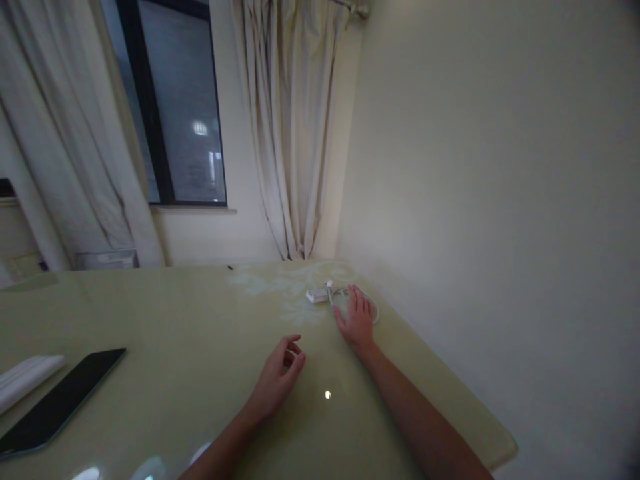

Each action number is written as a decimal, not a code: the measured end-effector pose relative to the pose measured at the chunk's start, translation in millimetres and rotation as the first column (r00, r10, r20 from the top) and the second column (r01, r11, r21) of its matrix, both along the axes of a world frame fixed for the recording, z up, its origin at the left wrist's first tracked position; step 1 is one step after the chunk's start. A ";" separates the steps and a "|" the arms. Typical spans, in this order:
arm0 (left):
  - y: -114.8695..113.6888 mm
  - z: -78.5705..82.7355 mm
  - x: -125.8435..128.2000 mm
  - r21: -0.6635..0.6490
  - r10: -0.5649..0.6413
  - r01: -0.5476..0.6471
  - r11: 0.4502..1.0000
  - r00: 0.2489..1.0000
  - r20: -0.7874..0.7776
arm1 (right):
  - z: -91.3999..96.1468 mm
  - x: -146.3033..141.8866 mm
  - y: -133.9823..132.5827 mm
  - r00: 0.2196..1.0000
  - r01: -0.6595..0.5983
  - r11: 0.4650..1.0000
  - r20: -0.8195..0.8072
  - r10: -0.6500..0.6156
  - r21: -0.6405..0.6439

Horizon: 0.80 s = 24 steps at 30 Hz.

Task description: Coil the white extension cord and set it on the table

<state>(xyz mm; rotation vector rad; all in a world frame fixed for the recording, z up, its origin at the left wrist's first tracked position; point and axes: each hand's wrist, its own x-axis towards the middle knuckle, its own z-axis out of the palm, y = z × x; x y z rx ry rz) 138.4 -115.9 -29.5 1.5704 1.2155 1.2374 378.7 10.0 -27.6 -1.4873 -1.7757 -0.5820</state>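
My right hand (359, 319) lies over a looped white cable (376, 311), its fingers stretched out towards the far edge; whether it presses on the cable cannot be told. To the left of these fingers sits a small white block (317, 295), probably a power strip or adapter, with what looks like a white plug (329, 284) beside it. My left hand (280, 375) is nearer to me on the left, fingers loosely bent, thumb apart, holding nothing. It is over the pale green table (190, 333).
A black flat panel (65, 400) and a long white object (27, 379) lie at the table's left. A tiny dark piece (231, 267) is near the far edge. A wall (475, 200) runs along the right side; curtains (295, 133) and a window (185, 100) stand behind.
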 end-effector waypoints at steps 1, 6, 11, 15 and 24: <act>-0.6 0.3 -0.2 -0.002 0.001 -0.001 1.000 1.000 0.003 | 0.9 -0.4 -3.8 0.999 -0.047 0.998 0.024 0.047 0.031; -2.8 1.6 -2.8 0.016 -0.054 0.054 0.998 0.998 -0.028 | -0.3 -29.9 -34.7 0.797 -0.561 0.828 0.285 0.532 0.025; -1.1 -3.4 -6.4 0.051 -0.025 0.029 0.998 0.997 -0.066 | -8.3 -72.2 -55.5 0.601 -0.762 0.645 0.309 0.737 -0.057; -0.3 -7.1 -5.9 0.046 -0.020 0.024 0.999 0.995 -0.095 | -8.8 -72.8 -55.0 0.587 -0.770 0.635 0.321 0.743 -0.062; -4.3 -3.1 -3.5 0.028 -0.052 0.056 0.998 0.991 -0.124 | -0.8 -64.2 -60.6 0.545 -0.768 0.626 0.374 0.751 -0.137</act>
